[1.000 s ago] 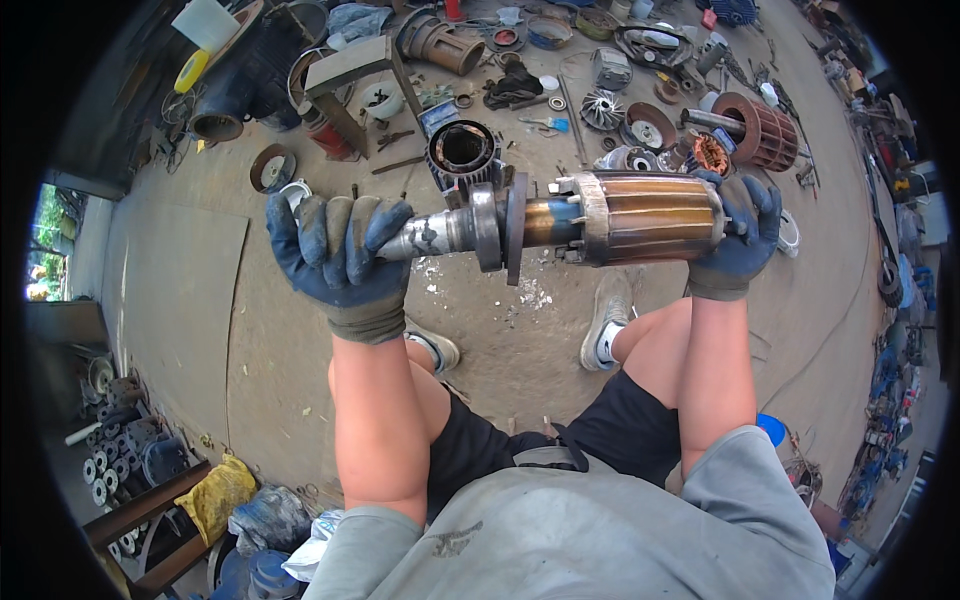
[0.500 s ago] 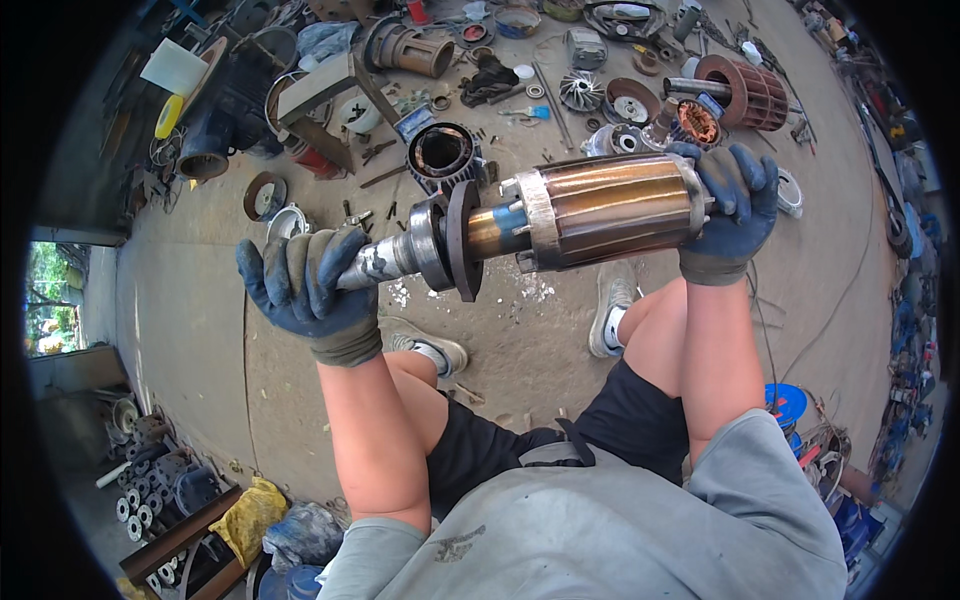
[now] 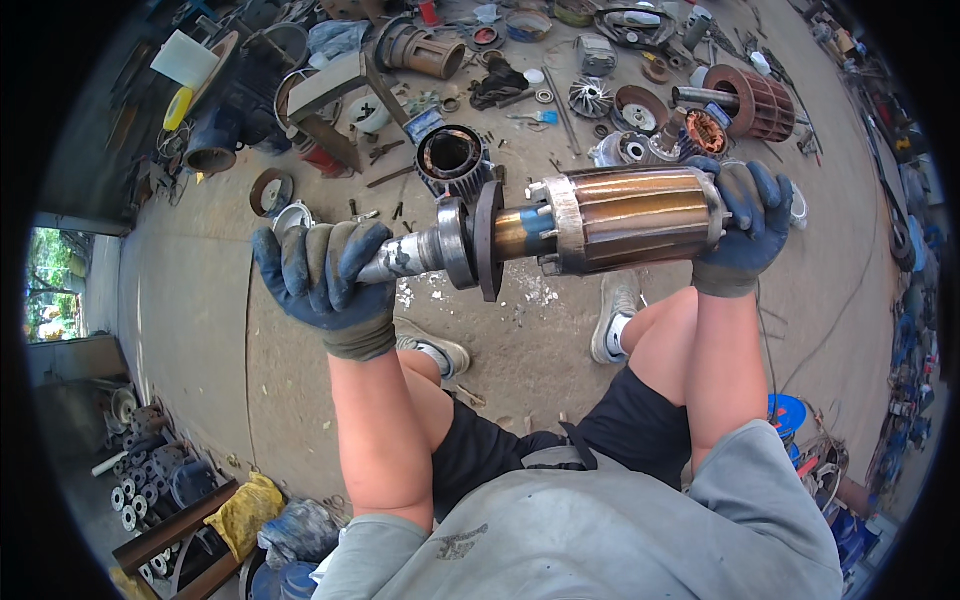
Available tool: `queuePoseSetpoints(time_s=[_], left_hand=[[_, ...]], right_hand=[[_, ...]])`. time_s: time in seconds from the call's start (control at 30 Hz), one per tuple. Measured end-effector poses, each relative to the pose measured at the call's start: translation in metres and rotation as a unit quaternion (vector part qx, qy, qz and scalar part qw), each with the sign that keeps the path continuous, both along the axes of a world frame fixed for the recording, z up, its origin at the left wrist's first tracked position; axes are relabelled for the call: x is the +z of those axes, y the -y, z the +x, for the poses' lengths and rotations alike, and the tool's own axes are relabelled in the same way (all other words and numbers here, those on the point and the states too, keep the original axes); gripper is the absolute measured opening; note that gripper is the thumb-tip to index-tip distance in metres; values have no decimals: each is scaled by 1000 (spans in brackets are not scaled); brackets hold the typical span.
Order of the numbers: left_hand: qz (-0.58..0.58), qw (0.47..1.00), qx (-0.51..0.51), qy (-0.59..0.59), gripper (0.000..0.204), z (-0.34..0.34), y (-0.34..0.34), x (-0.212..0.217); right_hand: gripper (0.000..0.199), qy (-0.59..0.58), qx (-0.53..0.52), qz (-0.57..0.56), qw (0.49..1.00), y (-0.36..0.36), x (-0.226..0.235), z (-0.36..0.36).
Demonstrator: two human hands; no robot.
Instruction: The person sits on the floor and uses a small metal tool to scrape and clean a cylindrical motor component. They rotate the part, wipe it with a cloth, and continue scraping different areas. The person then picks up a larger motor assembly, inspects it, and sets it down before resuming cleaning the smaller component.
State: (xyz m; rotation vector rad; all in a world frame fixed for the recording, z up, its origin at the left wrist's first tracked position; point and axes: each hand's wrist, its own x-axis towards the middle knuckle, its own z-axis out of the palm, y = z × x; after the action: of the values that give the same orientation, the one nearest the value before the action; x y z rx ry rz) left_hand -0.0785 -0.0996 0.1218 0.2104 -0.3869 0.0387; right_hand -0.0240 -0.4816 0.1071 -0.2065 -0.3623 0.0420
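Observation:
Held up across my view is a motor rotor (image 3: 640, 222), a copper-brown ribbed cylinder on a steel shaft. A bearing (image 3: 457, 243) and a dark flat plate (image 3: 490, 241) sit around its shaft, left of the cylinder. My left hand (image 3: 328, 275), in a blue and grey work glove, is closed round the shaft's left end. At the cylinder's right end my gloved right hand (image 3: 745, 215) grips the rotor; what its fingers wrap there is partly hidden. Just beyond the rotor, a finned motor housing (image 3: 452, 165) stands on the floor with its round opening upward.
Motor parts lie across the floor ahead, among them a fan wheel (image 3: 591, 97), a copper winding (image 3: 704, 133) and a rusty slotted drum (image 3: 762, 103). A wooden stool (image 3: 325, 92) stands at the far left. A blue brush (image 3: 541, 117) lies near the middle.
In the picture, the rotor and both hands have shifted slightly right, the left hand a little more. The floor things also shift a little, as my view moves. Both grips stay the same.

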Motion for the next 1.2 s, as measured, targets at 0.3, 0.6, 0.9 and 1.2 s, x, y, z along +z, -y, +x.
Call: queuePoseSetpoints(time_s=[0.3, 0.6, 0.9, 1.2], left_hand=[[12, 999, 11, 30, 60, -3, 5, -1], [29, 999, 36, 11, 60, -12, 12, 13], [23, 999, 8, 44, 60, -11, 4, 13], [95, 993, 64, 31, 59, -8, 2, 12]], right_hand=[[32, 50, 12, -10, 999, 16, -5, 5], [35, 71, 4, -21, 997, 18, -1, 1], [38, 71, -16, -22, 997, 15, 6, -6], [31, -134, 102, 11, 986, 4, -66, 21]])
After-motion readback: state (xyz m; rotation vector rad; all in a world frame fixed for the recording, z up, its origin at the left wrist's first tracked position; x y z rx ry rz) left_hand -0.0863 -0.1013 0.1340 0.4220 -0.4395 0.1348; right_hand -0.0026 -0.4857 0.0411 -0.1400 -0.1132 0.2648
